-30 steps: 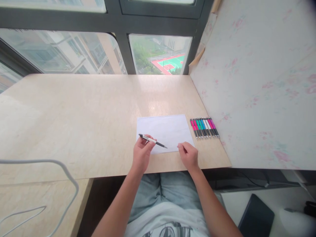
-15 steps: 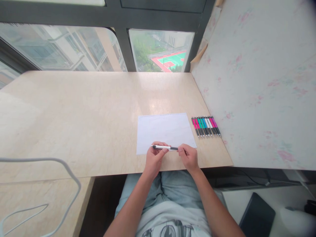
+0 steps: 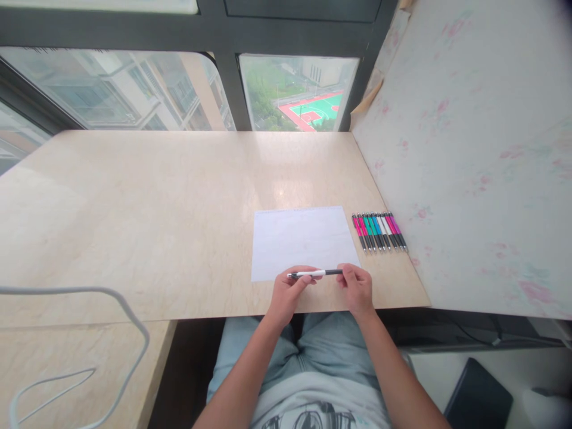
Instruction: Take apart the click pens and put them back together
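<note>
A white pen [image 3: 315, 273] with a black grip lies level between my two hands, above the near edge of the paper. My left hand [image 3: 289, 292] is closed on its white barrel, thumb in front. At the dark tip end, my right hand [image 3: 357, 287] pinches the pen, and its fingers hide the point. Beneath and beyond the hands is a sheet of white paper [image 3: 301, 238]. Right of the sheet, several pens [image 3: 379, 231] with pink, green, blue, white and purple barrels lie side by side in a row.
The pale tabletop [image 3: 156, 208] reaches back to a dark-framed window [image 3: 299, 95]. A flower-patterned wall [image 3: 473, 149] bounds the right side. At lower left, a grey cable [image 3: 129, 310] loops over the surface. A dark flat object [image 3: 480, 396] lies low on the right.
Both hands and the pen have shifted slightly right and toward me relative to the paper. The view has moved a little. The same pen stays in both hands.
</note>
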A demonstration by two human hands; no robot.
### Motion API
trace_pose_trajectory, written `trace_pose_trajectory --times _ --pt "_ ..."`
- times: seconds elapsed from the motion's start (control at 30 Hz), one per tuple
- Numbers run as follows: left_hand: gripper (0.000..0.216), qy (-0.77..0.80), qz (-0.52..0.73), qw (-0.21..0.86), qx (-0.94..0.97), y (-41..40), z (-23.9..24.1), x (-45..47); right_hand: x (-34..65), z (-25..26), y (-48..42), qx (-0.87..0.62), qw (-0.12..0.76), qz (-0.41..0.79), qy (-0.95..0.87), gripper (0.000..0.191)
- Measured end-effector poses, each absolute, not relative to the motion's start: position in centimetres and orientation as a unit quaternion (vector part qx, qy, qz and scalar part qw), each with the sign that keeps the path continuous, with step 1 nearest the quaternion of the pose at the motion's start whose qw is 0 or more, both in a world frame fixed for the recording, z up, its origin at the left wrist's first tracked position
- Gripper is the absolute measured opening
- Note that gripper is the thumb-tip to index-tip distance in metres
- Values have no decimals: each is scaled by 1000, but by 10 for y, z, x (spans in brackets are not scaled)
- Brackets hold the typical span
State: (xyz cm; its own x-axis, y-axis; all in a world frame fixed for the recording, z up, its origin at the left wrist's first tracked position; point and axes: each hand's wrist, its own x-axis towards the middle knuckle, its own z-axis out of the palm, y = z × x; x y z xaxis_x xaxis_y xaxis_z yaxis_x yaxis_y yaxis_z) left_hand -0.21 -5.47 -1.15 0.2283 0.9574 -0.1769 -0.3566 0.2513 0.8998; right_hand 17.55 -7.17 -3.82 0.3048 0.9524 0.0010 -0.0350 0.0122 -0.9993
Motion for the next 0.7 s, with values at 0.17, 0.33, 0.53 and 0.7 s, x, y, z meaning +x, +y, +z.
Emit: trace_pose_trajectory --times 0.17,0.33,0.53,0.7 --pt "28 425 491 666 366 -53 -11 3 169 -45 -76 -570 590 422 -387 46" --pt "32 446 504 658 338 -53 -8 8 168 -41 -76 -574 572 409 -419 44" --pt "33 455 524 643 325 -57 -9 9 171 -18 -76 -554 539 366 -519 43" --pt "33 443 541 646 306 -58 -7 8 178 -1 -68 -511 508 344 -602 40"
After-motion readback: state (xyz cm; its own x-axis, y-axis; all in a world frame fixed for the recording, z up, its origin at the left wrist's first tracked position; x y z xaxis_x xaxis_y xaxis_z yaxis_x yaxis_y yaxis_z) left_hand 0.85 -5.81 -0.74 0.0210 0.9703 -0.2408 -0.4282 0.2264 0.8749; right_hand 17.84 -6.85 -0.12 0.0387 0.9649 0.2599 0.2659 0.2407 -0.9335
